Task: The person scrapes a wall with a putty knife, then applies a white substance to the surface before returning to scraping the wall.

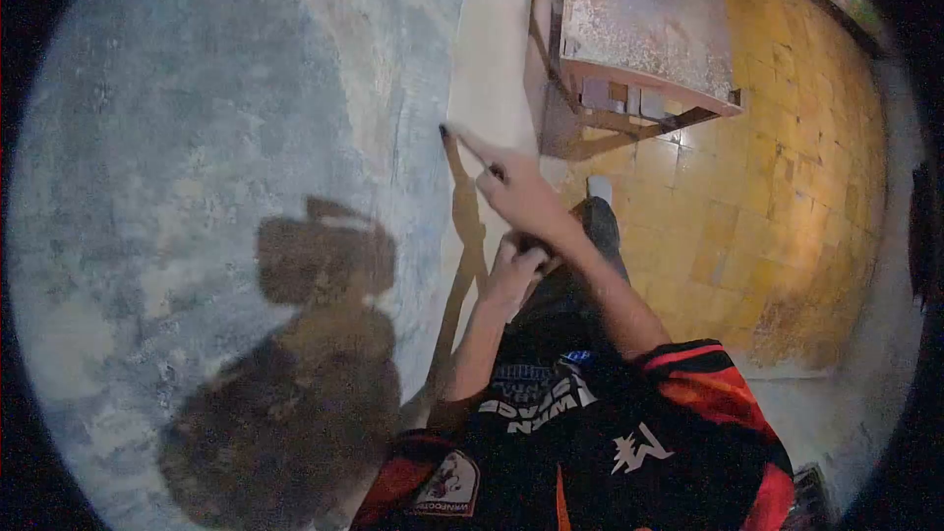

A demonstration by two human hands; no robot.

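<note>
Two hands up by the wall (295,118), rough mottled grey plaster, blotchy and worn. Right hand (516,192) stretched out, forefinger long and straight, dark-nailed tip touching the wall's pale corner edge, axis running up and to the left; other fingers curled in, holding nothing visible. Left hand (513,270) tucked just beneath the right wrist, fingers folded narrow; whether gripping anything, cannot tell. Beyond, a rusty, speckled metal table (644,15) standing on glossy yellow tiles (787,167).
</note>
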